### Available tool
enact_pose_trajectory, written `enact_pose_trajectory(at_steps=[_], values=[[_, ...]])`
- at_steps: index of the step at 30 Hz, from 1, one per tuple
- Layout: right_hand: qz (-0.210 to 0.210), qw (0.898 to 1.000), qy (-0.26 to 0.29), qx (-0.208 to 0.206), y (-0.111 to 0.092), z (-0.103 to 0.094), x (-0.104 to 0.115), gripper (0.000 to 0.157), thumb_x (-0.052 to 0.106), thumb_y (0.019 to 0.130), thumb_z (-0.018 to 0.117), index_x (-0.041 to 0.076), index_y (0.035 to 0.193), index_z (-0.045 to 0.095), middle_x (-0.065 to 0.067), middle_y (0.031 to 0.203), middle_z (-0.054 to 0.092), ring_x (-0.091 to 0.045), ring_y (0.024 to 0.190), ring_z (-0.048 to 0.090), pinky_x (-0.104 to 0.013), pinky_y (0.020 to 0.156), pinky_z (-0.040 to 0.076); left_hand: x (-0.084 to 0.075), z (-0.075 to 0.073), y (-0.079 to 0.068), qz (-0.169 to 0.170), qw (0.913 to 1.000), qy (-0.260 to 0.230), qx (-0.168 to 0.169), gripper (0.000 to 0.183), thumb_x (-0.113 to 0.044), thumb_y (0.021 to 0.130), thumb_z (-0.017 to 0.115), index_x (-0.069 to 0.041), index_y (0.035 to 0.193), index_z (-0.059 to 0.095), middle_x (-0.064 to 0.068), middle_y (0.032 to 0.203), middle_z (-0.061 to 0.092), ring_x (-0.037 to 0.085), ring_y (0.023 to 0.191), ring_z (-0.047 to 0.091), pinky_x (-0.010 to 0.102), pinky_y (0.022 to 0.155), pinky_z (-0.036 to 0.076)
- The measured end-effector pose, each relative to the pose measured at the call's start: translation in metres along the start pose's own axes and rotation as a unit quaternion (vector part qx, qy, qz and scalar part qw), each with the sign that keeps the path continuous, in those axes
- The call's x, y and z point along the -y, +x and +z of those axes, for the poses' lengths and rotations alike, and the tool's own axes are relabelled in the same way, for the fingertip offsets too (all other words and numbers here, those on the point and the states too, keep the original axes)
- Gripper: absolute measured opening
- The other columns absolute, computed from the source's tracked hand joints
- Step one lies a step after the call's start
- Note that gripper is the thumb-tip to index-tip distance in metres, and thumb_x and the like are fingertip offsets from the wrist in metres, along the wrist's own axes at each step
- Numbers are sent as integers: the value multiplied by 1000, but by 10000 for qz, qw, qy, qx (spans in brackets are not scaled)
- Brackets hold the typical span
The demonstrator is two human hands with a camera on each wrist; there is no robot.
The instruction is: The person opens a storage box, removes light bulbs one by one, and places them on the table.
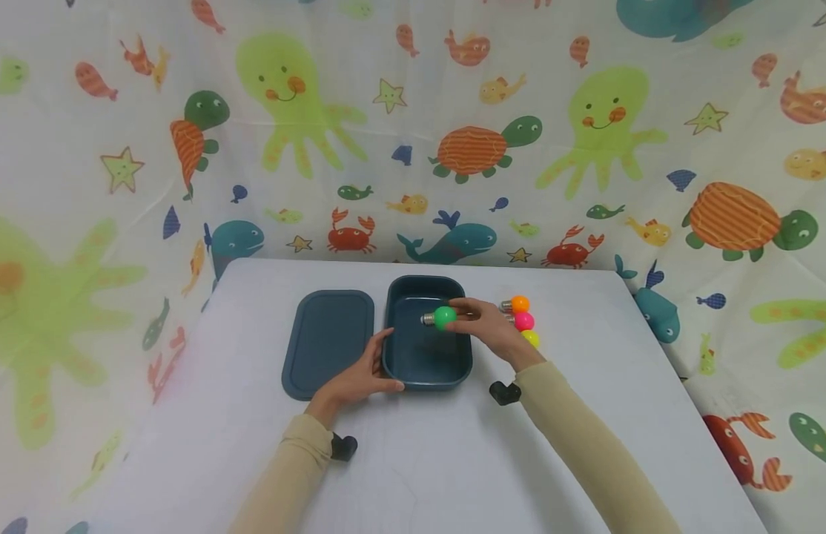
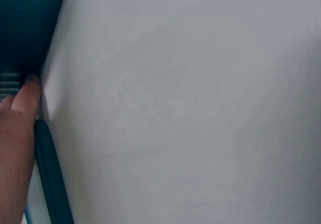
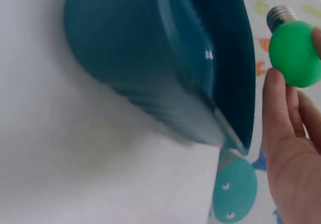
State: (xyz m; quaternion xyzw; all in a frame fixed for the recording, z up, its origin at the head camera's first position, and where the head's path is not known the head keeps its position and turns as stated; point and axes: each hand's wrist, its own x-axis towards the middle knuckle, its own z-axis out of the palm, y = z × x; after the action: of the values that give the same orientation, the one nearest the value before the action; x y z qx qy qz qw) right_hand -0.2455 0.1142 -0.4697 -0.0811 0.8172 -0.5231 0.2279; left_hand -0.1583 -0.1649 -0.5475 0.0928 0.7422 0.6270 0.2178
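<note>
Pinched in my right hand [image 1: 483, 324] is a green light bulb [image 1: 444, 318], held over a dark blue rectangular container [image 1: 428, 386]. The bulb's metal screw base points left in the head view. In the right wrist view, the green bulb [image 3: 295, 54] sits between fingertips and thumb, above the rim of the container [image 3: 135, 48]. My left hand [image 1: 361, 376] holds the container at its near left corner, thumb along the front and fingers along the left side. The left wrist view catches only part of that hand [image 2: 22, 128] against the container wall [image 2: 30, 23].
A flat dark blue lid [image 1: 331, 341] lies left of the container. To the right, behind my right wrist, lie an orange bulb [image 1: 520, 304], a pink bulb [image 1: 523, 321] and a partly hidden yellow bulb [image 1: 531, 338]. A sea-animal curtain [image 1: 386, 59] hangs around the white table [image 1: 413, 460].
</note>
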Motion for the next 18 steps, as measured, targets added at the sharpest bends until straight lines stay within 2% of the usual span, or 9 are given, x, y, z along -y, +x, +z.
enact_pose_trajectory(at_steps=[9,18], values=[[33,9977,399,-548,-16,-20,-22,66,40,84,76,21,142,50,-4,136,53,-26,126,49,-50,107,39,0,1,1,3,10000,61,20,106,-19,83,80,-34,154,4,8,164,-4,29,149,10,48,117,18],[112,9933,672,-936,-36,-35,-45,77,51,83,73,20,147,44,-2,143,48,-24,130,45,-45,110,37,1,1,1,-68,9998,146,-69,107,-21,81,82,-36,154,5,8,164,-4,29,149,9,48,117,18]])
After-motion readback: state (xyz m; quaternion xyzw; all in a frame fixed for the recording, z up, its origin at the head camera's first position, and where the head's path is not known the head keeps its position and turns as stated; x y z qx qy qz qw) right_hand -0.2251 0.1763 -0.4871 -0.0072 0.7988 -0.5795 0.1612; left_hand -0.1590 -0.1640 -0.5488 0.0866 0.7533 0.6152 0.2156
